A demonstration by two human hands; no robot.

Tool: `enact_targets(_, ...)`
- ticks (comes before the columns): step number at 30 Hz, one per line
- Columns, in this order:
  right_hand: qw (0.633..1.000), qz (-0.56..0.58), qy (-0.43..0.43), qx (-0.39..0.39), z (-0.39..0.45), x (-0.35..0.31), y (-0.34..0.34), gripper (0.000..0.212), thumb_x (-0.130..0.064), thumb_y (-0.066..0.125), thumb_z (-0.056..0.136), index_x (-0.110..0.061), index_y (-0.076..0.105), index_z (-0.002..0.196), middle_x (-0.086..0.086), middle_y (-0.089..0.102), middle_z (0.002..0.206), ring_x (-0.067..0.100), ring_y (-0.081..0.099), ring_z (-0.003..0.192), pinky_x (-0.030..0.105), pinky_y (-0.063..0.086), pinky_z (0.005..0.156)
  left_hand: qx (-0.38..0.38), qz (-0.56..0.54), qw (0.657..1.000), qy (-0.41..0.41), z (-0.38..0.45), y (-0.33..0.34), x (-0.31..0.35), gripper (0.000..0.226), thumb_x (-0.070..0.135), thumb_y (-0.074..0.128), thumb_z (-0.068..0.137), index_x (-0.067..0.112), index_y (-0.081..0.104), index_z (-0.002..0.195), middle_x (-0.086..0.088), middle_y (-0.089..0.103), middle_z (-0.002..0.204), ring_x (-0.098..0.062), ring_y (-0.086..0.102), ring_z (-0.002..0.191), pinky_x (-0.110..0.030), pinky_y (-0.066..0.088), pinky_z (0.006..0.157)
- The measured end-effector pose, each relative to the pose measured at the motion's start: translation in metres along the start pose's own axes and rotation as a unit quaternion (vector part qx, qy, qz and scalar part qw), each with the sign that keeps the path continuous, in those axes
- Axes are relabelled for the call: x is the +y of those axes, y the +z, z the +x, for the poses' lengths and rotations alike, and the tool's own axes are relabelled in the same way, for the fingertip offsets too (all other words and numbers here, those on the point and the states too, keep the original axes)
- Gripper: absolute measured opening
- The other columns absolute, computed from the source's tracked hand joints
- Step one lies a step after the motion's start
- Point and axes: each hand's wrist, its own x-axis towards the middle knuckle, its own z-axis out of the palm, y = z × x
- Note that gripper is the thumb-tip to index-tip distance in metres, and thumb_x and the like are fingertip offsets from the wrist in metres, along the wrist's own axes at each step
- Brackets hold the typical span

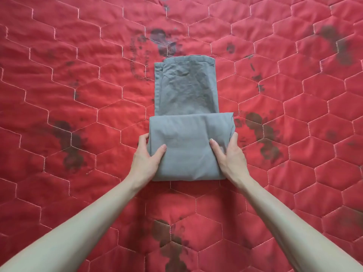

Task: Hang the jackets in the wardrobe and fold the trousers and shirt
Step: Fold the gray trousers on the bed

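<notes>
Grey cotton trousers (187, 118), partly folded, lie on the red quilted bedspread (59, 95) between my hands.
My left hand (146, 157) grips the near fold's left edge, thumb on top; my right hand (228, 154) grips its right edge likewise. The far, narrower half lies flat beyond my fingers.
</notes>
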Motion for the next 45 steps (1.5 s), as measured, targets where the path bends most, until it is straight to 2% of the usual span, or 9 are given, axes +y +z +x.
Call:
enact_targets(3, 0.995, -0.084, -0.009, 0.053, -0.001, -0.004, 0.009, 0.064, -0.061, 0.052, 0.100, -0.013, 0.033, 0.138, 0.020, 0.064, 0.130, 0.042, 0.063, 0.116, 0.045, 0.044, 0.076, 0.058, 0.126, 0.990, 0.009, -0.006, 0.018, 0.003, 0.054, 0.039, 0.062, 0.101, 0.025, 0.037, 0.147, -0.004, 0.059, 0.138, -0.032, 0.057, 0.126, -0.049, 0.046, 0.101)
enact_targets(8, 0.940, -0.214, -0.160, 0.211, -0.010, 0.002, 0.011, 0.084, -0.042, 0.061, 0.101, -0.004, 0.022, 0.164, 0.021, 0.025, 0.168, 0.037, 0.032, 0.153, 0.052, 0.036, 0.119, 0.123, 0.359, 0.899, 0.217, -0.021, 0.039, 0.001, 0.062, 0.018, 0.044, 0.101, 0.010, 0.032, 0.161, -0.020, 0.032, 0.162, -0.038, 0.031, 0.152, -0.053, 0.026, 0.125)
enact_targets(12, 0.935, -0.206, -0.275, 0.085, -0.019, 0.019, 0.019, 0.076, -0.048, 0.048, 0.104, -0.008, 0.026, 0.164, 0.016, 0.014, 0.174, 0.031, 0.012, 0.161, 0.054, 0.025, 0.126, 0.040, 0.422, 0.854, 0.302, -0.012, 0.040, -0.021, 0.064, 0.037, 0.036, 0.105, 0.013, 0.030, 0.164, -0.015, 0.018, 0.173, -0.032, 0.011, 0.161, -0.057, 0.019, 0.128)
enact_targets(18, 0.977, -0.127, -0.150, 0.088, -0.021, 0.026, 0.030, 0.092, -0.063, 0.043, 0.099, -0.012, 0.009, 0.167, 0.009, 0.001, 0.176, 0.023, 0.005, 0.162, 0.048, 0.017, 0.130, 0.012, 0.450, 0.829, 0.331, 0.003, 0.041, -0.034, 0.075, 0.048, 0.043, 0.101, 0.011, 0.027, 0.164, -0.021, 0.010, 0.173, -0.040, 0.004, 0.161, -0.061, 0.018, 0.127)
enact_targets(23, 0.971, -0.159, -0.173, 0.044, -0.019, 0.032, 0.024, 0.101, -0.069, 0.043, 0.097, -0.013, -0.002, 0.167, 0.008, -0.008, 0.176, 0.022, -0.005, 0.162, 0.044, 0.007, 0.131, -0.037, 0.453, 0.830, 0.323, 0.001, 0.033, -0.029, 0.099, 0.068, 0.051, 0.092, 0.012, 0.018, 0.166, -0.022, -0.001, 0.173, -0.042, -0.006, 0.160, -0.063, 0.014, 0.127)
enact_targets(31, 0.833, -0.336, -0.440, -0.018, -0.014, 0.066, -0.016, 0.108, -0.053, 0.069, 0.081, -0.002, 0.022, 0.164, 0.022, 0.010, 0.173, 0.037, 0.013, 0.160, 0.052, 0.018, 0.129, -0.148, 0.576, 0.678, 0.432, 0.009, -0.016, -0.032, 0.124, 0.049, 0.069, 0.061, 0.003, 0.019, 0.164, -0.031, 0.006, 0.170, -0.050, 0.004, 0.158, -0.063, 0.018, 0.126)
enact_targets(37, 0.862, -0.323, -0.389, 0.012, -0.032, 0.055, -0.009, 0.109, -0.034, 0.071, 0.067, -0.004, 0.029, 0.162, 0.019, 0.018, 0.172, 0.033, 0.018, 0.160, 0.052, 0.025, 0.126, -0.074, 0.608, 0.722, 0.322, -0.031, 0.030, -0.016, 0.085, 0.007, 0.058, 0.073, -0.003, 0.040, 0.155, -0.036, 0.028, 0.162, -0.057, 0.025, 0.150, -0.062, 0.033, 0.120)
enact_targets(42, 0.876, -0.300, -0.377, 0.034, -0.041, 0.039, -0.012, 0.093, -0.027, 0.081, 0.070, -0.004, 0.047, 0.154, 0.016, 0.042, 0.162, 0.030, 0.041, 0.151, 0.048, 0.031, 0.123, -0.137, 0.614, 0.736, 0.250, -0.035, 0.021, 0.010, 0.093, 0.012, 0.048, 0.079, 0.002, 0.010, 0.164, -0.030, 0.001, 0.170, -0.049, 0.003, 0.158, -0.053, 0.007, 0.129)
enact_targets(45, 0.870, -0.256, -0.420, 0.047, -0.041, 0.027, -0.032, 0.070, -0.029, 0.072, 0.072, -0.005, 0.064, 0.138, 0.009, 0.066, 0.141, 0.025, 0.065, 0.129, 0.043, 0.033, 0.121, -0.173, 0.575, 0.753, 0.269, -0.037, -0.001, 0.039, 0.085, 0.019, 0.053, 0.076, 0.007, 0.031, 0.157, -0.021, 0.033, 0.165, -0.038, 0.036, 0.150, -0.042, 0.030, 0.124)
